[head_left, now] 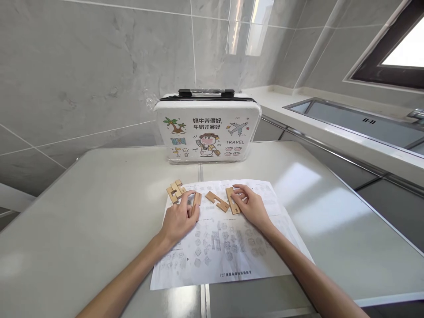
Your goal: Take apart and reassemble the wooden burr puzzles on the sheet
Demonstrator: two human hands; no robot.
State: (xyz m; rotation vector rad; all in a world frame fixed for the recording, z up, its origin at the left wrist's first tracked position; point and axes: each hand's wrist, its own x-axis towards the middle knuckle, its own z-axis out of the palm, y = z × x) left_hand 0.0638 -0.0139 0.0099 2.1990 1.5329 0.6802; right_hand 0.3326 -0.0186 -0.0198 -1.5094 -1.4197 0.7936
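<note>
My left hand is closed, with its thumb and forefinger around a small wooden puzzle piece tilted up on the paper. My right hand pinches the side of another flat wooden piece, which carries a dark mark at its near end. Between the hands lies a notched wooden piece, touched by neither. Several more wooden pieces are bunched beyond my left hand, at the paper's far left corner. Under everything is a creased printed sheet with small diagrams.
A white cartoon-printed case with a black handle stands at the table's back, partly wrapped in clear plastic. The grey table has a seam down its middle. To the right are a counter and a steel sink; grey tiled walls rise behind.
</note>
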